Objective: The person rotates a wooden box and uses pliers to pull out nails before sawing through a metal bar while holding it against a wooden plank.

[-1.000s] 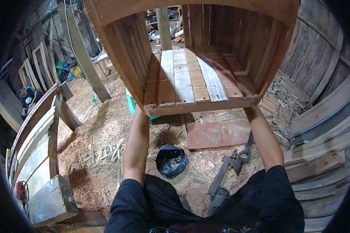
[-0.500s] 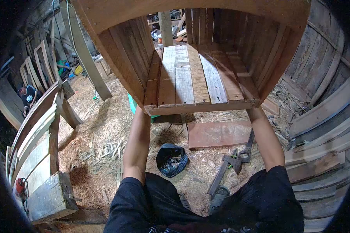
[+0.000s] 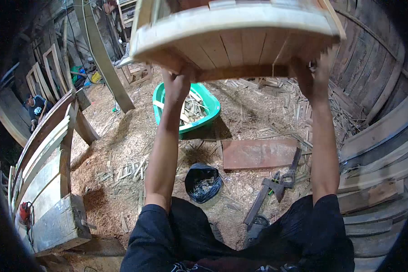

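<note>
Brown shavings cover the floor [image 3: 122,190], and loose scraps could roll or slide under a shoe, throwing the person off balance. That matters because the big wooden box [image 3: 231,47] is up at arm's length, blurred as if moving; its weight, far from the body and borne at the low edge, could tip it or let one side sag. If a grip gave way, it might drop on the green basin [image 3: 199,126] of offcuts beneath, or on the reddish board [image 3: 258,154] nearer the feet. The black bag [image 3: 204,195] and the saw [image 3: 293,167] lie nearer still, the saw a snag for a careless step.

The box is above and beyond both hands, touching each: the left hand [image 3: 179,84] is closed on its lower left corner, the right hand [image 3: 310,84] on the lower right. Blur hides exactly how the fingers wrap.
</note>
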Motion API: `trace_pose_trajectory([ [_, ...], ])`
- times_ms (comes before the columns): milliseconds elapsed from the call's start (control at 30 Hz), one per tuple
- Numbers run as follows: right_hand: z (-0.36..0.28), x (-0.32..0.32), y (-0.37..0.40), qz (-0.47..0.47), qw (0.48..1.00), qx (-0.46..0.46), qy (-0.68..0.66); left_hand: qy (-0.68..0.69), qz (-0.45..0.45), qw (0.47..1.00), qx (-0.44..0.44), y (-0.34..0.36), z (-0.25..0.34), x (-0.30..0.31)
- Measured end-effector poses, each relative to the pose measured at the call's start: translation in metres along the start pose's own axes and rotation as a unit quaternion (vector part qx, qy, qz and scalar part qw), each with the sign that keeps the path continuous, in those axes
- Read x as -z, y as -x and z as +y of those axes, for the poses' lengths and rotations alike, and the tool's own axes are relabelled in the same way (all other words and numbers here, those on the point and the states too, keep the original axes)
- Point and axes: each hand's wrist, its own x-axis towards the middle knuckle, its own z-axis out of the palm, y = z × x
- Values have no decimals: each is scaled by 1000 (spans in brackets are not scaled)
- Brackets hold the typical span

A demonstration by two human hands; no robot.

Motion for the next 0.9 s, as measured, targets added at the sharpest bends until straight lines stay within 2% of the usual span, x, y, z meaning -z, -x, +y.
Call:
trace_pose_trajectory([
  [33,-9,-2,-3,2,999,-1,-49,71,5,997,37,-1,-1,1],
  [67,-18,-3,-7,5,995,-2,-98,59,-14,996,73,-2,-2,3],
  [133,-18,-9,-7,-11,985,-71,-154,34,-52,987,146,-1,10,4],
  [167,-20,-8,-6,-10,987,-114,-116,62,-39,984,159,0,8,1],
  [267,-18,-7,-3,-24,976,-177,-126,12,-67,986,151,-4,21,-4],
  [367,-31,-5,-7,8,982,-173,-78,49,-123,982,131,-14,18,1],
  [467,-35,0,-10,25,983,-174,-60,27,-78,981,174,-7,34,-14],
  [500,-28,-1,-11,44,983,-149,-100,36,-72,979,189,-5,39,-18],
  [600,-21,8,-9,29,971,-220,-93,26,-64,973,220,0,53,-27],
  [700,-6,10,-5,47,954,-248,-160,-30,-82,968,237,-2,63,-33],
  [733,-4,10,-3,50,952,-249,-171,-25,-59,978,199,1,71,-41],
  [833,9,12,-1,30,943,-255,-210,-64,-59,965,248,4,94,-46],
  [900,8,13,0,19,934,-282,-219,-59,-49,963,260,1,86,-45],
])
